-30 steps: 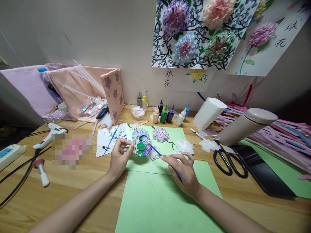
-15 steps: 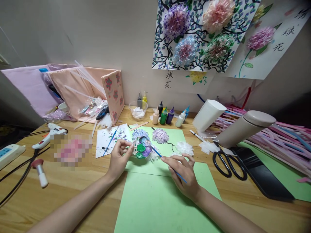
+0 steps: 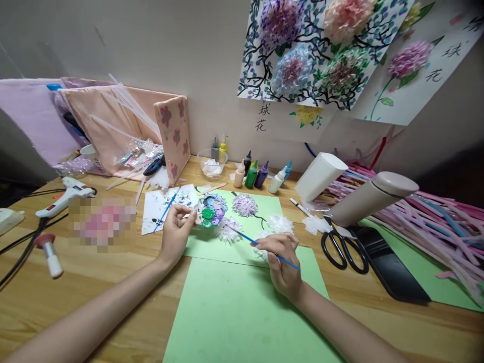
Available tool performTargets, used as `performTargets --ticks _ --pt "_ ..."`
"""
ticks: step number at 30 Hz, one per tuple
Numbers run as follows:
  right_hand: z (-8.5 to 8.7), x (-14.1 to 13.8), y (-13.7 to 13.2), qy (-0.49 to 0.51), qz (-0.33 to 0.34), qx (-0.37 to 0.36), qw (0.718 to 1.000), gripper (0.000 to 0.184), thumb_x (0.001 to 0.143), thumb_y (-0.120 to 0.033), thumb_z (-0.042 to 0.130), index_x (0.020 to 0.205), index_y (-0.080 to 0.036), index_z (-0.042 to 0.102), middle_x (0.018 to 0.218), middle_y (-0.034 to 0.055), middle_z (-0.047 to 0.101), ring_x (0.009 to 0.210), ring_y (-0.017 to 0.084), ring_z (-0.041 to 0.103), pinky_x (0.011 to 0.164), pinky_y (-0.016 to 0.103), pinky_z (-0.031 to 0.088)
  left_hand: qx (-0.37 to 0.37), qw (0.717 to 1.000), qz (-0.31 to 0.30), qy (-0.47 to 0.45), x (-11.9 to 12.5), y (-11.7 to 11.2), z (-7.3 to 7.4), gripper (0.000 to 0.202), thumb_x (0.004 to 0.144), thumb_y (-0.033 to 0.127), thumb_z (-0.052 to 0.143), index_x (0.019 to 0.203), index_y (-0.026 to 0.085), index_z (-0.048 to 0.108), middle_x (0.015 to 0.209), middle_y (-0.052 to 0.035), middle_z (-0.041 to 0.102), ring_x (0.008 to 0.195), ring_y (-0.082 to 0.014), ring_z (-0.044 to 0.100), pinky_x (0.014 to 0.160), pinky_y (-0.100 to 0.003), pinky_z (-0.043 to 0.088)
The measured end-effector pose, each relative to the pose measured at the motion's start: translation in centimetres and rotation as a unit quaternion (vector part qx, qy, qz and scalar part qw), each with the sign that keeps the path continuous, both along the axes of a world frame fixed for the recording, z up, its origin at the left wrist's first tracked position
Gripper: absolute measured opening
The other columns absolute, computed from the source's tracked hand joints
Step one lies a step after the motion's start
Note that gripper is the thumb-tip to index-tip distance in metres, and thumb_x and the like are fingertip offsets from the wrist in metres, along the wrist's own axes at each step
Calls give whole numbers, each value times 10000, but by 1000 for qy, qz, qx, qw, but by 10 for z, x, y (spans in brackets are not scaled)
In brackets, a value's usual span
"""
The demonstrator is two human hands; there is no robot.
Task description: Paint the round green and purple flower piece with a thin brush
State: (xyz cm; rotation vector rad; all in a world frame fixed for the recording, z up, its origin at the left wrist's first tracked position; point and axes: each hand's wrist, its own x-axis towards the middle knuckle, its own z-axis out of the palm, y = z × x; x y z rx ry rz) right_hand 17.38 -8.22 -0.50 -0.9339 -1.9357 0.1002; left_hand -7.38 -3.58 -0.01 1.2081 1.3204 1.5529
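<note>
My left hand (image 3: 175, 233) pinches the edge of a small round paint palette (image 3: 209, 212) with green and purple wells, held just above the green paper (image 3: 242, 315). My right hand (image 3: 282, 262) grips a thin blue paintbrush (image 3: 264, 248); its tip points at a white and purple tissue flower (image 3: 228, 229) on the green sheet. Another purple tissue flower (image 3: 244, 204) and a white one (image 3: 278, 223) lie on the same sheet, beyond the brush.
Small paint bottles (image 3: 257, 175) and a clear bowl (image 3: 213, 163) stand by the wall. Black scissors (image 3: 342, 247), a white lamp (image 3: 372, 199), a glue gun (image 3: 64, 194), a spare blue brush (image 3: 164, 213) on stained paper and a pile of pink straws (image 3: 434, 217) lie around.
The brush tip has left the palette and swung down to the white and purple flower. My left hand shifted the palette slightly left. The view has tilted a little.
</note>
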Motion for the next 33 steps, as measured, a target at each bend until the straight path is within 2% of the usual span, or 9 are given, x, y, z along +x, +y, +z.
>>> performTargets --ticks 6,11,15,22,33 --pt "0 -1 1 15 -18 -1 1000 213 925 -189 332 930 -231 541 825 18 665 802 180 577 822 393 287 5 1000 -5 -5 0 -1 -1 245 745 347 645 804 189 467 782 20 539 630 -88 549 573 -201 479" --pt "-1 -1 1 -6 5 -9 1000 218 923 -187 333 934 -240 544 831 12 668 796 175 581 822 393 292 6 1000 -10 -2 -1 0 -2 234 755 346 636 810 192 468 775 24 534 627 -87 548 576 -200 474" --pt "0 -1 1 14 -19 6 1000 223 924 -188 325 922 -232 543 810 19 659 793 179 575 818 393 297 2 1000 -10 -1 -1 0 -2 240 753 352 638 820 193 470 766 27 536 623 -89 547 581 -204 466" --pt "3 -4 1 -8 8 0 1000 222 926 -164 325 930 -221 539 822 13 674 785 164 577 812 382 286 0 1000 -10 -2 -1 0 -1 249 750 362 640 828 194 474 746 32 536 638 -99 559 595 -211 465" --pt "3 -1 0 -21 7 17 1000 218 919 -152 332 981 -237 523 872 20 691 816 171 593 814 384 296 -11 1000 -20 -12 -1 0 0 257 750 364 642 837 194 470 742 30 535 641 -100 557 598 -216 480"
